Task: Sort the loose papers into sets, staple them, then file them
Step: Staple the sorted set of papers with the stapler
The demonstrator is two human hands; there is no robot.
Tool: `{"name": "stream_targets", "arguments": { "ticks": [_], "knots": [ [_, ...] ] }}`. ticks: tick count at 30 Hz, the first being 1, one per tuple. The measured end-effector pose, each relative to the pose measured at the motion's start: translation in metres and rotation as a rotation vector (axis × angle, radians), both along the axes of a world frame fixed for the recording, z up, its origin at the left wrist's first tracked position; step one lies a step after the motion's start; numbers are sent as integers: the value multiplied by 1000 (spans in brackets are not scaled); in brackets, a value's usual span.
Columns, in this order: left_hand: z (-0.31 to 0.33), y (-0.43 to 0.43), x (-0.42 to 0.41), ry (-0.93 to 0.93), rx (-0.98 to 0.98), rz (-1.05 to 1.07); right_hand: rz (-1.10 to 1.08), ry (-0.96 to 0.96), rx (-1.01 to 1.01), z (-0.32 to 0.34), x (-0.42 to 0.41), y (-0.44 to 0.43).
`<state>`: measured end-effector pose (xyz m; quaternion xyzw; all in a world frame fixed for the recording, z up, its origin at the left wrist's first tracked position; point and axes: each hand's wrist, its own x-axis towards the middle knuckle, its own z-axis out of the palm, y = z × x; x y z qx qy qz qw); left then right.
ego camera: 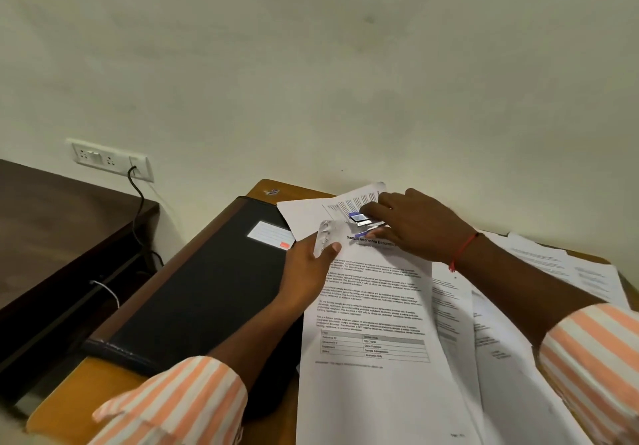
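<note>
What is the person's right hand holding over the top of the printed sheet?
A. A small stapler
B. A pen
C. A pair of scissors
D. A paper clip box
A: the right hand grips a small blue and silver stapler at the top edge of the printed sheet, while the left hand pinches that sheet's upper left corner.

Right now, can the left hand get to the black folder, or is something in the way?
Probably yes. The left hand is pinching the stapled papers' corner right beside the black folder, whose cover lies bare. It would need to let go first.
</note>
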<state>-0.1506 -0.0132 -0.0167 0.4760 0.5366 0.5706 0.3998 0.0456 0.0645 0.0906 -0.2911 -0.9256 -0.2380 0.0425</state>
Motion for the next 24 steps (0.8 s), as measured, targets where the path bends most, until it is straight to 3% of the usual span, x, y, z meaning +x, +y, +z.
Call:
{"name": "stream_targets", "arguments": {
  "ticks": [7, 10, 16, 21, 24],
  "knots": [
    [-5, 4, 2, 45, -6, 14, 8, 25, -28, 0, -11, -2],
    [-8, 5, 0, 10, -6, 1, -106, 151, -153, 1, -17, -5],
    [-11, 7, -1, -2, 21, -23, -154, 148, -308, -1, -21, 1],
    [-11, 9, -1, -7, -10, -22, -91, 156, -295, 7, -25, 1],
    [-11, 9, -1, -20, -13, -21, -41, 60, -217, 8, -32, 0]
  ]
}}
